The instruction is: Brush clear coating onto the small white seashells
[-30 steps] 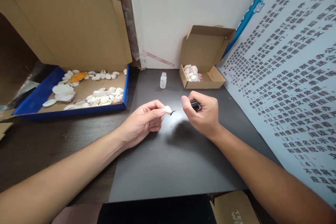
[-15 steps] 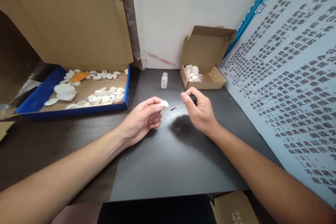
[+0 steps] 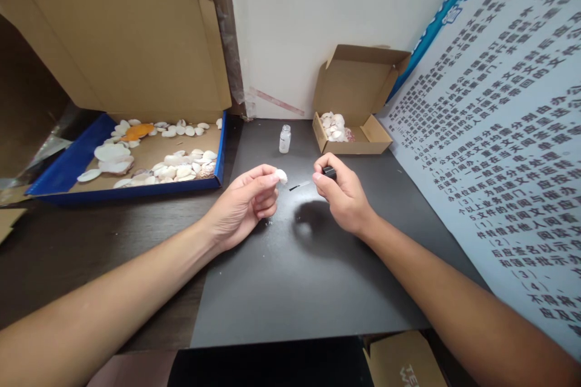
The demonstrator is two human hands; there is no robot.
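Note:
Between thumb and fingertips, my left hand (image 3: 252,196) pinches a small white seashell (image 3: 282,176) above the grey mat (image 3: 290,284). My right hand (image 3: 342,193) is closed around the black cap of a brush (image 3: 329,173). The brush's thin pale stem and dark tip (image 3: 293,188) point left toward the shell, a short gap apart from it. Behind both hands an uncapped small clear bottle (image 3: 284,139) with whitish contents stands upright on the mat.
On the left, a blue-edged cardboard box (image 3: 122,196) lies open with many shells and an orange piece (image 3: 138,132) inside. A smaller open carton (image 3: 356,147) at the back right holds more shells. A printed board (image 3: 508,151) slopes along the right side.
The shell in my left hand has shifted slightly left and up and turned a little. My right hand has tilted the brush, so more of its stem shows.

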